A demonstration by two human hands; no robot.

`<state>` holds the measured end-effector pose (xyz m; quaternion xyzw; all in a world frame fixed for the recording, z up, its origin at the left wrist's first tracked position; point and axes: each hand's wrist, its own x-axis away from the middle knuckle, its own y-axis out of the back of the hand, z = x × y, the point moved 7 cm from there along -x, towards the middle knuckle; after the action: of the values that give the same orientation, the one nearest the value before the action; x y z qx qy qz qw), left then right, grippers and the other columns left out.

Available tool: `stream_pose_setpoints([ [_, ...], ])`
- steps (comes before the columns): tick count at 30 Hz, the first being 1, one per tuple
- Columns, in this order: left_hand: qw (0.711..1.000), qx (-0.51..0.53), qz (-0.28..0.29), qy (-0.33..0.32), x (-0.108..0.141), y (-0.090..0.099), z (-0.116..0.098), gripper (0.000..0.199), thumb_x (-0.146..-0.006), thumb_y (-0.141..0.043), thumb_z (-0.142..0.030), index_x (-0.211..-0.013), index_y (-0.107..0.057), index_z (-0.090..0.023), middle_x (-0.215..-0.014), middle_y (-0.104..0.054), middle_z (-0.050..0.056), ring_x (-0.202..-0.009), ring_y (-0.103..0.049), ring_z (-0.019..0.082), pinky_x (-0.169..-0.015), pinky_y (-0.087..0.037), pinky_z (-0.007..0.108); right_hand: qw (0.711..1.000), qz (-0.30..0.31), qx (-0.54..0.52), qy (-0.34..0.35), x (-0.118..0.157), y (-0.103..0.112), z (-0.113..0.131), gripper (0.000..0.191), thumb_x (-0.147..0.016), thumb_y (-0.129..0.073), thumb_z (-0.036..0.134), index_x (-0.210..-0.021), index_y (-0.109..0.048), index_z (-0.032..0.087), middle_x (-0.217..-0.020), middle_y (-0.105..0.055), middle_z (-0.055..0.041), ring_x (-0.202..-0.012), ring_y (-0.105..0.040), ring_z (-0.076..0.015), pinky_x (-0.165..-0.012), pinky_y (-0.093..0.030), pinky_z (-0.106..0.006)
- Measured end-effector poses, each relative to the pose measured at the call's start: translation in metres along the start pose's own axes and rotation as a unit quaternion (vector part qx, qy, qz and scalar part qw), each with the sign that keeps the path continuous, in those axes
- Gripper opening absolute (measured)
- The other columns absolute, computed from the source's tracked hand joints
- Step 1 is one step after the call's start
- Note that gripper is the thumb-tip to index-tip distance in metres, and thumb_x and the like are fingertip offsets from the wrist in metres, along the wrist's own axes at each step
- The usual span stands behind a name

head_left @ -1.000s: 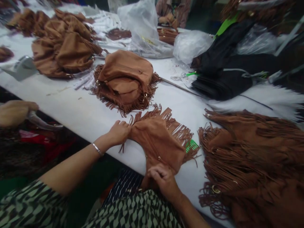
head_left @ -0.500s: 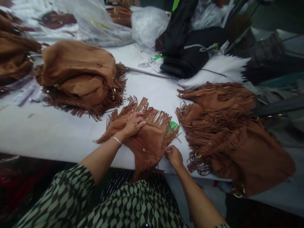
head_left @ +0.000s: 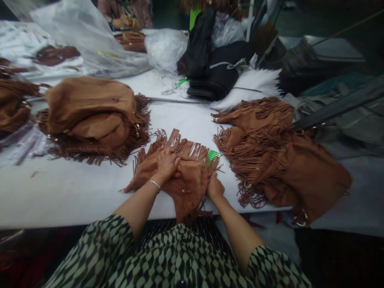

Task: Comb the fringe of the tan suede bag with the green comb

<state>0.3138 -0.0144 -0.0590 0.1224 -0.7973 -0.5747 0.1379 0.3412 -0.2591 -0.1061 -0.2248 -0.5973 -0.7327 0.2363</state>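
A brown suede bag with fringe [head_left: 192, 180] lies on the white table in front of me, its lower part hanging over the near edge. My left hand [head_left: 167, 163] is on its upper part, fingers curled into the bunched suede just below the fringe. At the bag's right edge, my right hand [head_left: 215, 187] is closed on the edge beside the fringe strands; its fingertips are partly hidden. A green comb [head_left: 213, 156] with wide teeth lies at the right end of the fringe, partly under the strands, just beyond my right hand.
Stacked fringed brown bags stand left [head_left: 90, 100] and right [head_left: 312, 176] on the white table [head_left: 90, 200]. Behind are folded black material [head_left: 210, 86], white fringed material [head_left: 255, 86] and clear plastic bags [head_left: 166, 48]. Another person [head_left: 126, 14] is at the far side.
My left hand's fingers have gone from lying flat to curled, bunching the suede. My right hand has moved up along the bag's right edge and closed on it. The camera view has shifted.
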Motion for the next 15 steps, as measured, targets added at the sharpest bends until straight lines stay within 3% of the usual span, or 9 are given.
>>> stream_pose_setpoints([
  [8, 1.0, 0.008, -0.003, -0.019, 0.008, 0.008, -0.002, 0.03, -0.09, -0.042, -0.039, -0.093, -0.063, -0.019, -0.127, -0.05, 0.011, -0.121, -0.04, 0.03, -0.097, -0.04, 0.048, 0.998, -0.048, 0.009, 0.028, -0.009, 0.032, -0.004, 0.051, -0.084, -0.047, 0.052, -0.117, -0.047, 0.013, -0.11, -0.063, -0.0191, -0.104, -0.061, -0.0282, -0.087, -0.043, -0.038],
  [11, 0.997, 0.053, -0.051, -0.007, 0.009, 0.017, -0.001, 0.033, -0.088, -0.046, -0.041, -0.109, -0.058, -0.019, -0.13, -0.05, 0.011, -0.121, -0.043, 0.028, -0.1, -0.039, 0.046, 0.998, -0.062, 0.02, 0.021, -0.011, 0.04, -0.01, 0.05, -0.081, -0.052, 0.047, -0.117, -0.05, 0.011, -0.116, -0.06, -0.0205, -0.106, -0.06, -0.0285, -0.085, -0.044, -0.037],
  [15, 0.99, 0.08, -0.116, -0.024, 0.029, 0.023, -0.012, 0.049, -0.087, -0.048, -0.044, -0.127, -0.047, -0.017, -0.138, -0.046, 0.013, -0.132, -0.036, 0.029, -0.109, -0.03, 0.047, 0.998, -0.053, 0.022, 0.007, -0.018, 0.041, -0.018, 0.048, -0.078, -0.053, 0.049, -0.111, -0.058, 0.013, -0.106, -0.064, -0.0185, -0.096, -0.064, -0.0274, -0.074, -0.046, -0.033],
])
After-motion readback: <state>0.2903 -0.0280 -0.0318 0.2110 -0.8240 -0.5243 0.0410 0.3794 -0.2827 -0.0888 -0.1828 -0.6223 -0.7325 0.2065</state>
